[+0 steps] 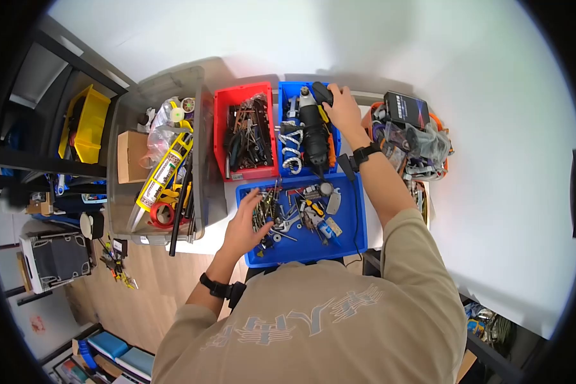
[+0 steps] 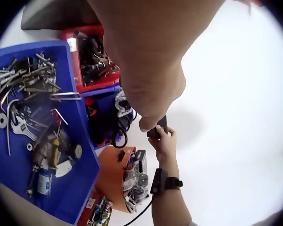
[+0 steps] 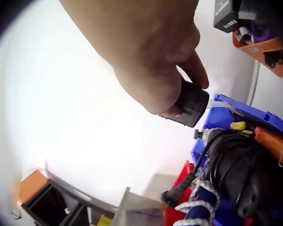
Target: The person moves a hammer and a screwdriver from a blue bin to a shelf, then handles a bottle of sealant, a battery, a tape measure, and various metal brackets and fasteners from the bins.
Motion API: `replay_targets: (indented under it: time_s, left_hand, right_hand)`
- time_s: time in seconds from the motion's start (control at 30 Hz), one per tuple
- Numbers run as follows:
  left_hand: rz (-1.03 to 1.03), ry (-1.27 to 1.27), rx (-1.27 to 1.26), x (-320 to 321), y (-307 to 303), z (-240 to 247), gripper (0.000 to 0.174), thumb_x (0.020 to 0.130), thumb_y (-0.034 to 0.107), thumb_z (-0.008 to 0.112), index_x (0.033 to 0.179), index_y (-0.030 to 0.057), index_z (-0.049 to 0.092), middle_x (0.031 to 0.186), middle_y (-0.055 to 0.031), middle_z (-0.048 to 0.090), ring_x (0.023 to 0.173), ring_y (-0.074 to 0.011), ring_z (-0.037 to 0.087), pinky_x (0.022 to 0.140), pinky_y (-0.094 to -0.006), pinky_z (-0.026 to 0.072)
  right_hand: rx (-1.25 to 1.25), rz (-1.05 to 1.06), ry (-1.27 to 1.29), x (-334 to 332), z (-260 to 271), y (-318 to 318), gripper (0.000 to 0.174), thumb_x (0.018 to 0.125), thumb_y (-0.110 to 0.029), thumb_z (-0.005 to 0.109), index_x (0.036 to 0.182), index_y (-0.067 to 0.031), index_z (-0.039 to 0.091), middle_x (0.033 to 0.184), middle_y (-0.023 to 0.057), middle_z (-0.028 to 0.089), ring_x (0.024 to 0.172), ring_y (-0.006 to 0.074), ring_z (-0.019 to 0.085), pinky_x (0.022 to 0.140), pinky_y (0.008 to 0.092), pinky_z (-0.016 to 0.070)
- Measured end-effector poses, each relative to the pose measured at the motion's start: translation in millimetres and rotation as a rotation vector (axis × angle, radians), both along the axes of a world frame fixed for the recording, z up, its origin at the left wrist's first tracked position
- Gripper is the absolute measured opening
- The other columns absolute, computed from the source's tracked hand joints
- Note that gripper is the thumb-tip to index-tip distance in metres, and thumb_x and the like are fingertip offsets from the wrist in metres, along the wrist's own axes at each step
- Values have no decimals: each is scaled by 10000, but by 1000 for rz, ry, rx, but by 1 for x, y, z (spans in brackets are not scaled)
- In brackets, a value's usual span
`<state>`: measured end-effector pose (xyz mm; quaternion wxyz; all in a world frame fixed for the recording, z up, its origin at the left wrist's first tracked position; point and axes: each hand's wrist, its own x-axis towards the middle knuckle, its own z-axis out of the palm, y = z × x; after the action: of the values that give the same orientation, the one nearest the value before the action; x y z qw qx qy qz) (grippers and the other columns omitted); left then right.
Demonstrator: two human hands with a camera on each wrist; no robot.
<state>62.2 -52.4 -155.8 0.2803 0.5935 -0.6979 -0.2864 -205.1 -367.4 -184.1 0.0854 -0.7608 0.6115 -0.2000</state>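
Note:
My right hand (image 1: pixel 345 114) grips a black, block-shaped object (image 3: pixel 193 104) above the far end of the upright blue bin (image 1: pixel 336 168); its exact kind does not show. Under it in that bin lies a black power tool (image 1: pixel 313 131) with its cord wound round it, beside a coiled white rope (image 1: pixel 292 139). My left hand (image 1: pixel 240 225) is held with fingers spread over the left side of the shallow blue tray (image 1: pixel 358 224). Loose bolts, hex keys, an adjustable wrench (image 2: pixel 22 127) and other small hardware lie in that tray.
A red bin (image 1: pixel 219 128) of tools stands left of the blue bin. Farther left is a large grey tub (image 1: pixel 125 205) with a yellow level (image 1: pixel 166 169). An orange bin (image 2: pixel 112 174) of bagged parts, topped by a black box (image 1: pixel 406 110), stands on the right, near the white wall.

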Motion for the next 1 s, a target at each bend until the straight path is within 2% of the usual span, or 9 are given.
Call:
replay_targets:
  time_s: [0.1,0.17,0.27,0.6,0.7,0.77,0.83,0.87,1.0]
  left_hand:
    - [-82,-116,89,22,12,-17,573,844,210,797,1332,67,532,1496,-118,490,1251,-351,592,963,-412,553]
    - [-90,-122,89,32,21,-27,463,867,227,769,1267,84,586,1462,-88,524,1213,-327,618,939,-414,563]
    - [-107,-154,181,46,33,-47,448,862,246,765,1255,113,593,1449,-87,528,1192,-323,627,921,-414,569]
    - [-199,-217,320,49,25,-84,483,855,235,760,1281,108,571,1470,-119,496,1227,-355,599,967,-429,547]
    - [-240,-270,354,48,17,-103,497,843,231,768,1279,99,569,1469,-126,491,1235,-366,588,973,-435,542]
    - [-207,-280,238,53,23,-123,506,837,229,772,1278,89,567,1464,-129,493,1222,-366,596,977,-442,540]
    - [-173,-273,374,52,19,-106,505,839,225,769,1281,84,569,1464,-130,493,1216,-366,600,979,-443,541]
    - [-146,-285,393,48,18,-97,499,844,226,765,1280,81,569,1469,-126,489,1204,-360,609,978,-444,543]
    - [-123,-301,407,43,22,-107,488,848,228,762,1273,79,574,1470,-121,486,1226,-350,596,972,-441,548]
  right_hand:
    - [-78,16,197,9,-45,-15,492,877,-277,745,1306,-203,515,1217,180,562,1069,394,618,782,474,585]
    - [9,47,183,10,-58,-23,525,923,-293,689,1395,-182,486,1253,207,569,1096,430,602,879,508,560]
    - [143,233,-112,-8,-80,-54,612,993,-311,574,1524,-79,378,1362,279,560,1191,478,561,1073,543,428]
    - [394,112,151,-4,-41,-33,630,989,-344,594,1523,-100,366,1420,195,566,1298,419,534,1081,528,435]
    - [291,211,213,-16,-60,-40,661,998,-327,577,1560,-103,311,1438,299,504,1337,444,483,1091,526,419]
    - [179,233,284,-26,-88,-46,693,988,-283,585,1576,-91,272,1514,282,428,1401,439,409,1142,523,365]
    - [72,205,152,-29,-72,-33,721,967,-238,601,1593,-144,256,1585,163,378,1431,458,351,1138,571,369]
    - [-143,262,-10,-29,-54,-19,577,952,-205,615,1492,-121,429,1483,192,488,1373,439,429,1104,513,407]
    - [29,286,-282,-27,21,96,297,943,-181,613,1224,-85,597,1229,171,633,1099,388,615,906,454,505]
